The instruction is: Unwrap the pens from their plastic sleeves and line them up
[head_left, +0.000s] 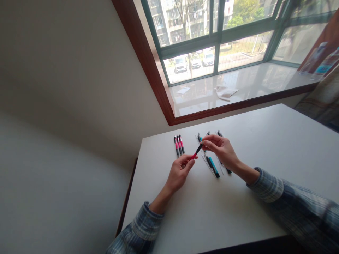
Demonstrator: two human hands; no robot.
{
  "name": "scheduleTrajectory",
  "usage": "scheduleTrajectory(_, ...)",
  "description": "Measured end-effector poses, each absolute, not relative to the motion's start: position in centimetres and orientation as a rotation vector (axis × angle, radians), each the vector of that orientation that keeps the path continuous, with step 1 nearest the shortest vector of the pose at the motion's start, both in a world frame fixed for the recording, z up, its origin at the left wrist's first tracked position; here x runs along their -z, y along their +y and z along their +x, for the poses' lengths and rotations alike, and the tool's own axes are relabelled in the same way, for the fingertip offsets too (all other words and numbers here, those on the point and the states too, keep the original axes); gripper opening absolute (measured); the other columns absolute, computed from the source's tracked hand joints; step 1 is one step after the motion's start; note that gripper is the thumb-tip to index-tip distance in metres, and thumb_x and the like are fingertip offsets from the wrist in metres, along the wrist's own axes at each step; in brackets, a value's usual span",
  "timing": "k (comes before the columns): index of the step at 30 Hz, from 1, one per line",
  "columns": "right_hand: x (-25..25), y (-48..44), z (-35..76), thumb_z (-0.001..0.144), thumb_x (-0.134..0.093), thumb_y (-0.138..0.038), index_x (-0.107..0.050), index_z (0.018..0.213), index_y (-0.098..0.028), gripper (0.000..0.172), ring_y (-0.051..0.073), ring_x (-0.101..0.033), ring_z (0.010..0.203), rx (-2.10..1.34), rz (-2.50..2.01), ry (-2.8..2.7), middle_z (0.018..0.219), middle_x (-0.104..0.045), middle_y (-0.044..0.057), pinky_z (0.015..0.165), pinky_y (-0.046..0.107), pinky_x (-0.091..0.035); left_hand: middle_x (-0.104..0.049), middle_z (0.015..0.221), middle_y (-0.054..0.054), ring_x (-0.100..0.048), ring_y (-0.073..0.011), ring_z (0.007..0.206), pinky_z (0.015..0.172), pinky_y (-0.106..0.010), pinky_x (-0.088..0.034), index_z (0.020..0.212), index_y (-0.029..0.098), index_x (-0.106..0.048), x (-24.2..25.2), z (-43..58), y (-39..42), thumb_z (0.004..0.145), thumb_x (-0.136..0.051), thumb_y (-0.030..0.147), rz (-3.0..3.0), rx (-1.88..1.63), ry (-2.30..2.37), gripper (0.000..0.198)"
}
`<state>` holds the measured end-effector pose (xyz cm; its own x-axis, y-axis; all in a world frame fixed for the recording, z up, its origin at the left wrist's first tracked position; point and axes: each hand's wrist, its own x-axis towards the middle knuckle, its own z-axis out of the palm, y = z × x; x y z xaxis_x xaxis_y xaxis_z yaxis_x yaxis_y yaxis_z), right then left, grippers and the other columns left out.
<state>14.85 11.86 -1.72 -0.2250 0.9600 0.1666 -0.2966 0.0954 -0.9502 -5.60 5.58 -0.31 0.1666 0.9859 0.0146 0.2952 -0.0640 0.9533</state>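
My left hand (pixel 179 171) pinches the red end of a red and black pen (pixel 196 151) above the white table. At the pen's black end, the fingertips of my right hand (pixel 221 149) are closed, at or on its tip; any small part between them is too small to make out. Under and beside my right hand lie pen parts: a turquoise pen piece (pixel 214 166), black pen pieces and thin pale refills (pixel 208 165). My right hand partly hides several of these. Left of them, three red and black pens (pixel 179 144) lie side by side.
The white table (pixel 238 218) stands against the wall (pixel 79 88) below a window with a reddish wooden frame (pixel 148 70). On the sill are a crumpled cloth (pixel 225 93), a sheet of paper (pixel 183 90) and plastic bottles (pixel 327 65) at the right.
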Motion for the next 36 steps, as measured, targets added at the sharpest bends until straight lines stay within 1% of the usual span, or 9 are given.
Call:
scheduleTrajectory(6, 1.7, 11.7, 14.7, 0.082, -0.083, -0.047, -0.079, 0.105, -0.022, 0.034, 0.02, -0.075, 0.083, -1.438, -0.775, -1.246, 0.098, -0.078, 0.006, 0.079, 0.035, -0.065, -0.076, 0.107, -0.009, -0.066, -0.0226, 0.094, 0.083, -0.031, -0.051, 0.111, 0.018, -0.078, 0.2, -5.6, 5.6, 0.097, -0.063, 0.046, 1.545, -0.949, 1.284, 0.036)
scheduleTrajectory(10, 1.3, 11.4, 14.6, 0.082, -0.083, -0.045, -0.079, 0.102, -0.021, 0.031, 0.018, -0.072, 0.083, -1.455, -0.777, -1.286, 0.099, -0.078, 0.007, 0.077, 0.032, -0.062, -0.075, 0.107, -0.009, -0.066, -0.022, 0.094, 0.082, -0.03, -0.051, 0.111, 0.018, -0.078, 0.4, -5.6, 5.7, 0.097, -0.063, 0.044, 1.553, -0.958, 1.281, 0.033)
scheduleTrajectory(16, 1.4, 11.4, 14.6, 0.082, -0.082, -0.049, -0.071, 0.087, -0.02, 0.032, 0.016, -0.066, 0.074, -1.368, -0.823, -1.369, 0.082, -0.072, 0.003, 0.068, 0.029, -0.055, -0.074, 0.106, -0.009, -0.066, -0.0219, 0.094, 0.078, -0.029, -0.051, 0.115, 0.02, -0.077, 1.3, -5.9, 5.6, 0.097, -0.064, 0.042, 1.671, -0.996, 1.362, 0.031)
scheduleTrajectory(20, 1.7, 11.6, 14.7, 0.084, -0.079, -0.054, -0.065, 0.08, -0.02, 0.037, 0.016, -0.06, 0.067, -1.295, -0.892, -1.466, 0.073, -0.066, 0.001, 0.06, 0.028, -0.048, -0.073, 0.111, -0.006, -0.065, -0.0201, 0.093, 0.085, -0.03, -0.051, 0.132, 0.027, -0.071, 1.4, -6.2, 5.6, 0.1, -0.06, 0.036, 1.858, -1.0, 1.419, 0.034)
scheduleTrajectory(23, 2.0, 11.9, 14.9, 0.084, -0.076, -0.058, -0.061, 0.075, -0.021, 0.042, 0.015, -0.055, 0.062, -1.263, -0.943, -1.52, 0.068, -0.062, 0.0, 0.056, 0.027, -0.043, -0.07, 0.102, -0.005, -0.062, -0.0183, 0.086, 0.082, -0.029, -0.049, 0.141, 0.031, -0.065, 1.1, -6.6, 5.6, 0.104, -0.053, 0.033, 2.034, -0.934, 1.427, 0.039)
scheduleTrajectory(29, 2.5, 12.0, 15.1, 0.089, -0.071, -0.058, -0.057, 0.069, -0.021, 0.044, 0.015, -0.053, 0.059, -1.188, -1.049, -1.69, 0.065, -0.061, 0.0, 0.053, 0.027, -0.039, -0.065, 0.092, -0.003, -0.06, -0.0176, 0.081, 0.076, -0.027, -0.046, 0.135, 0.035, -0.07, 0.7, -7.5, 6.2, 0.105, -0.048, 0.029, 2.19, -0.812, 1.504, 0.037)
scheduleTrajectory(32, 2.3, 12.0, 15.2, 0.091, -0.068, -0.056, -0.062, 0.075, -0.021, 0.039, 0.016, -0.057, 0.061, -1.127, -1.06, -1.772, 0.068, -0.065, 0.001, 0.055, 0.028, -0.043, -0.068, 0.097, -0.004, -0.062, -0.0186, 0.085, 0.078, -0.028, -0.048, 0.134, 0.034, -0.07, 0.4, -7.6, 6.4, 0.105, -0.048, 0.028, 2.167, -0.8, 1.511, 0.037)
scheduleTrajectory(34, 2.0, 12.1, 15.4, 0.092, -0.069, -0.053, -0.068, 0.091, -0.022, 0.031, 0.018, -0.063, 0.066, -1.105, -1.041, -1.803, 0.074, -0.069, 0.002, 0.06, 0.03, -0.049, -0.07, 0.1, -0.004, -0.063, -0.0188, 0.085, 0.077, -0.028, -0.048, 0.134, 0.034, -0.069, 0.3, -7.7, 6.4, 0.105, -0.048, 0.027, 2.159, -0.781, 1.521, 0.038)
scheduleTrajectory(36, 1.6, 12.2, 15.6, 0.093, -0.069, -0.05, -0.069, 0.109, -0.024, 0.031, 0.02, -0.068, 0.074, -1.086, -1.017, -1.826, 0.082, -0.073, 0.003, 0.067, 0.032, -0.054, -0.07, 0.099, -0.003, -0.063, -0.0183, 0.083, 0.074, -0.028, -0.047, 0.136, 0.034, -0.068, 0.3, -7.7, 6.3, 0.105, -0.047, 0.027, 2.159, -0.749, 1.539, 0.038)
